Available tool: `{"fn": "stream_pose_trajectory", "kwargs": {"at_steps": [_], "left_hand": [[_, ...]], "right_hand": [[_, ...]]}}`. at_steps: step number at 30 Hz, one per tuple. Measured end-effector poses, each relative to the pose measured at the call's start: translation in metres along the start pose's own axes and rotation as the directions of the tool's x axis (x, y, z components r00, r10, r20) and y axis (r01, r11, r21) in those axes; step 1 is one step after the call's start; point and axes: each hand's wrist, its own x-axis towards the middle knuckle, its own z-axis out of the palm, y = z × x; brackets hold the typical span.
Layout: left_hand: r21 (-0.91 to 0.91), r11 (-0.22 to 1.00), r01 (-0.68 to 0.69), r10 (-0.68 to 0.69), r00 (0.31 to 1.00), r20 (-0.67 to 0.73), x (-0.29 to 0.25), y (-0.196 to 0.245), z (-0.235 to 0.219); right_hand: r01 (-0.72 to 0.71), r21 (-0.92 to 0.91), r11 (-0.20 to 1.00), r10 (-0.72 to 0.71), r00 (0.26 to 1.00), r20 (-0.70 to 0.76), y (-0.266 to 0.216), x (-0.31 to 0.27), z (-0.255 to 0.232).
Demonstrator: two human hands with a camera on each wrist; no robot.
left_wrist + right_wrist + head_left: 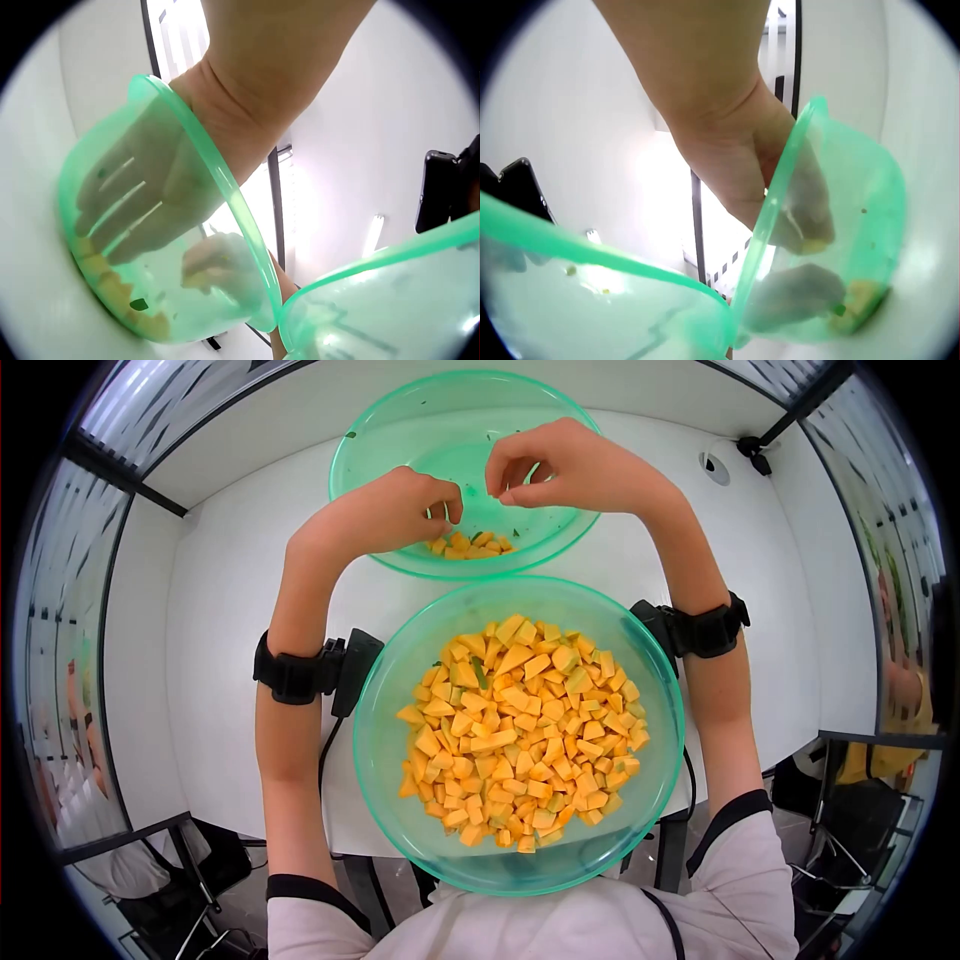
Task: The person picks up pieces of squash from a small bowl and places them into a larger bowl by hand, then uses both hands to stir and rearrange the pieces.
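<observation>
Two translucent green bowls stand one behind the other. The far bowl holds a small heap of orange pumpkin pieces at its near side. My left hand reaches into it from the left; in the left wrist view its fingers extend down to the pieces, seen through the bowl's wall. My right hand is over the same bowl, higher up. It pinches a pumpkin piece at its fingertips. The near bowl, close to my body, is heaped with diced pumpkin.
Both bowls stand on a white table with low white walls around it. Small dark green bits stick to the far bowl. A longer green strip lies on the diced pumpkin. Each wrist wears a black camera strap with a cable.
</observation>
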Motion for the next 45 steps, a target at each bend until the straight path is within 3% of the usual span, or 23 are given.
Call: {"fn": "stream_pose_trajectory", "kwargs": {"at_steps": [2,5,8,13,17,20,24,29,33,36,37,42,45], "left_hand": [[0.012,1.000,0.002,-0.002,1.000,0.001,0.000,0.000,0.000],[0.016,1.000,0.005,-0.005,1.000,0.004,0.001,0.000,0.000],[0.015,1.000,0.003,-0.003,1.000,-0.005,0.002,-0.002,0.002],[0.021,1.000,0.010,-0.009,1.000,-0.007,0.003,-0.003,0.002],[0.006,1.000,0.029,-0.029,1.000,-0.002,0.001,0.001,0.000],[-0.012,1.000,0.003,-0.003,1.000,0.010,0.002,-0.006,0.002],[-0.003,1.000,0.004,-0.004,0.999,0.039,0.003,-0.007,0.002],[0.002,1.000,0.028,-0.028,0.997,0.066,0.002,-0.005,0.001],[0.000,1.000,0.000,0.000,0.998,0.062,0.003,-0.007,0.001],[-0.011,1.000,-0.005,0.005,0.998,0.063,0.001,-0.005,-0.001],[-0.018,1.000,-0.016,0.017,0.998,0.053,0.000,-0.005,-0.001],[-0.045,0.997,-0.067,0.069,0.996,0.048,0.004,-0.011,0.002],[-0.040,0.999,-0.020,0.023,0.998,0.064,0.003,-0.006,-0.001]], "right_hand": [[0.021,0.059,0.998,-0.020,1.000,-0.013,-0.007,-0.003,-0.007],[0.143,0.231,0.962,-0.161,0.985,0.064,-0.019,-0.009,-0.018],[0.174,0.425,0.888,-0.290,0.930,0.225,-0.035,-0.018,-0.029],[0.150,0.506,0.850,-0.399,0.810,0.430,-0.046,-0.026,-0.029],[0.155,0.474,0.867,-0.391,0.800,0.454,-0.050,-0.029,-0.028],[0.148,0.354,0.924,-0.306,0.841,0.447,-0.044,-0.026,-0.028],[0.027,0.223,0.974,-0.105,0.932,0.346,-0.034,-0.020,-0.024],[0.016,0.092,0.996,-0.029,0.989,0.143,-0.009,-0.004,-0.006],[-0.112,-0.194,0.975,0.142,0.978,0.152,0.002,0.005,0.017],[-0.046,-0.131,0.990,0.062,0.991,0.120,0.007,0.004,0.019],[-0.111,-0.157,0.981,0.135,0.979,0.151,0.002,0.005,0.019],[-0.168,-0.141,0.976,0.196,0.956,0.219,0.002,0.005,0.019],[-0.201,-0.144,0.969,0.233,0.940,0.251,-0.001,0.006,0.017]]}}
